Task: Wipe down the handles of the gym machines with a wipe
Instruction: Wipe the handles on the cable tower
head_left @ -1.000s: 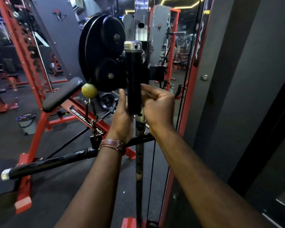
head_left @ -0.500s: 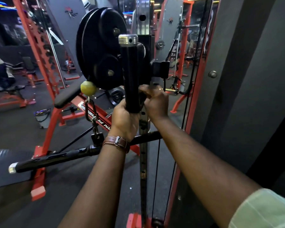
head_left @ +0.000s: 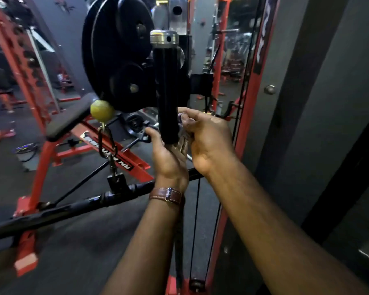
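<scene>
Hands meet at the upright black foam-covered handle's (head_left: 166, 90) base: your left hand (head_left: 168, 154) cupped beneath, right hand (head_left: 207, 137) pinching the crumpled pale wipe (head_left: 182, 133) there; pinched loosely, it could drop.

You can see big round black weight plates (head_left: 117, 50) hanging up high on the left. Just below them is a yellow ball (head_left: 102, 110), and a metal clip and chain (head_left: 109, 150) hang down from it to a long black bar (head_left: 73, 207). Behind the chain there is a red bench frame (head_left: 43, 158) with a black pad (head_left: 70, 117) on top. On your right stands a gray wall (head_left: 328, 103) with a small round silver knob (head_left: 269, 89). The floor (head_left: 83, 252) is dark.
</scene>
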`<action>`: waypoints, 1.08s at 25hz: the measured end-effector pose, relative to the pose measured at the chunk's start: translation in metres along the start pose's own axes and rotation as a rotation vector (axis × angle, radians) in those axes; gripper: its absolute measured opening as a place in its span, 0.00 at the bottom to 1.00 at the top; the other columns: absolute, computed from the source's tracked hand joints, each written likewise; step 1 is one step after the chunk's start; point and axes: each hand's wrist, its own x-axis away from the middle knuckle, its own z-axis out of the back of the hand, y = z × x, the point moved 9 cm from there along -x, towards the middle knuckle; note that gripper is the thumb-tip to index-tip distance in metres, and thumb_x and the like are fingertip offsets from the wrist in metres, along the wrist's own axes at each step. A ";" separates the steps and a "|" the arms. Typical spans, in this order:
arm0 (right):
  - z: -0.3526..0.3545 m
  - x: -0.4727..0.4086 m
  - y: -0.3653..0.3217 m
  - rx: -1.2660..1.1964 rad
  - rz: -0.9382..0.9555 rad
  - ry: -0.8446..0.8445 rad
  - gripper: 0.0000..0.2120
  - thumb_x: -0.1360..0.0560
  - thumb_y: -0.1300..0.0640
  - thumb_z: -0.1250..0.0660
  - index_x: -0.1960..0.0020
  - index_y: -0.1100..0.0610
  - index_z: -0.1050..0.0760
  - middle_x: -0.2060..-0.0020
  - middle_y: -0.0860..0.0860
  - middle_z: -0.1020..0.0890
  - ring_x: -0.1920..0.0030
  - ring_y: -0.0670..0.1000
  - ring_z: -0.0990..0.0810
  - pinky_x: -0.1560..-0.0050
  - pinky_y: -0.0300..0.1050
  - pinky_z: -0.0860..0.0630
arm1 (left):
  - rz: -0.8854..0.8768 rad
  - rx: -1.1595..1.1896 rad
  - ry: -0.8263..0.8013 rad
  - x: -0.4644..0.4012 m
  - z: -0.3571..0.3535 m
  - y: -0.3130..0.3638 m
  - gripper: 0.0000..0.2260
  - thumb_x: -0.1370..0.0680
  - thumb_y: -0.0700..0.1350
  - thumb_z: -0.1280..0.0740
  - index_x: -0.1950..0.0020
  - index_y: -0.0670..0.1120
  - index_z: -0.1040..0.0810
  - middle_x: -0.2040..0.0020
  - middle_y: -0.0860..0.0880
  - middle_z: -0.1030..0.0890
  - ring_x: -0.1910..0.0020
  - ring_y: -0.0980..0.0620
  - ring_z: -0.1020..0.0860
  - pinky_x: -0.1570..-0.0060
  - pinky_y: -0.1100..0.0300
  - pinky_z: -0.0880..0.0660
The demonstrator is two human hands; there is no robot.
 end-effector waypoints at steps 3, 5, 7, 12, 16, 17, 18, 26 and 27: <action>-0.006 0.004 0.014 -0.331 -0.134 -0.063 0.12 0.19 0.67 0.42 0.48 0.60 0.19 0.64 0.50 0.18 0.63 0.44 0.22 0.55 0.34 0.26 | 0.182 0.160 0.072 -0.002 0.009 -0.024 0.24 0.15 0.55 0.52 0.45 0.44 0.20 0.55 0.46 0.14 0.54 0.51 0.16 0.54 0.60 0.20; -0.003 0.009 0.019 -0.434 -0.093 -0.024 0.16 0.19 0.67 0.45 0.49 0.61 0.18 0.62 0.51 0.17 0.62 0.44 0.22 0.54 0.33 0.25 | 0.333 0.190 0.062 0.000 0.008 -0.038 0.18 0.17 0.45 0.48 0.46 0.41 0.19 0.51 0.42 0.16 0.49 0.46 0.18 0.43 0.55 0.23; 0.003 0.016 0.026 -0.456 -0.050 0.057 0.15 0.19 0.68 0.45 0.44 0.64 0.20 0.58 0.54 0.17 0.63 0.45 0.19 0.57 0.31 0.22 | 0.417 0.170 0.025 0.002 0.008 -0.040 0.16 0.20 0.41 0.45 0.42 0.40 0.20 0.46 0.41 0.18 0.45 0.44 0.20 0.38 0.54 0.24; 0.045 0.065 0.022 -0.219 0.128 0.401 0.11 0.21 0.69 0.39 0.45 0.63 0.20 0.57 0.58 0.15 0.60 0.51 0.18 0.64 0.40 0.25 | 0.491 0.004 -0.116 0.038 0.000 -0.034 0.06 0.23 0.42 0.35 0.53 0.42 0.19 0.57 0.45 0.18 0.64 0.51 0.23 0.70 0.63 0.29; 0.093 0.139 -0.005 -0.047 0.370 0.679 0.08 0.24 0.72 0.34 0.51 0.62 0.19 0.59 0.56 0.14 0.59 0.50 0.16 0.55 0.42 0.19 | 0.454 -0.232 -0.371 0.089 -0.032 -0.038 0.08 0.27 0.37 0.27 0.48 0.39 0.17 0.51 0.42 0.15 0.55 0.49 0.18 0.54 0.59 0.21; 0.107 0.162 -0.012 0.025 0.416 0.751 0.08 0.24 0.71 0.33 0.53 0.61 0.19 0.60 0.56 0.14 0.58 0.51 0.17 0.53 0.45 0.20 | 0.456 -0.284 -0.450 0.104 -0.041 -0.047 0.08 0.27 0.34 0.27 0.48 0.39 0.17 0.52 0.43 0.15 0.54 0.49 0.18 0.53 0.59 0.21; 0.120 0.186 -0.020 0.086 0.453 0.822 0.07 0.24 0.70 0.33 0.54 0.60 0.18 0.61 0.55 0.14 0.59 0.51 0.17 0.53 0.46 0.21 | 0.475 -0.315 -0.512 0.121 -0.050 -0.057 0.08 0.27 0.32 0.28 0.49 0.39 0.17 0.53 0.44 0.14 0.54 0.49 0.18 0.53 0.59 0.21; 0.186 0.380 -0.046 0.135 0.556 1.271 0.08 0.21 0.67 0.36 0.55 0.61 0.19 0.63 0.56 0.16 0.62 0.51 0.18 0.62 0.42 0.20 | 0.985 -0.187 -0.803 0.292 -0.106 -0.134 0.07 0.22 0.32 0.37 0.50 0.37 0.20 0.58 0.43 0.17 0.62 0.50 0.18 0.60 0.60 0.22; 0.187 0.405 -0.050 0.159 0.573 1.315 0.08 0.22 0.68 0.35 0.56 0.61 0.19 0.63 0.57 0.16 0.61 0.52 0.18 0.61 0.44 0.21 | 1.020 -0.199 -0.873 0.317 -0.112 -0.137 0.06 0.23 0.31 0.36 0.49 0.37 0.21 0.58 0.43 0.17 0.62 0.50 0.18 0.60 0.59 0.21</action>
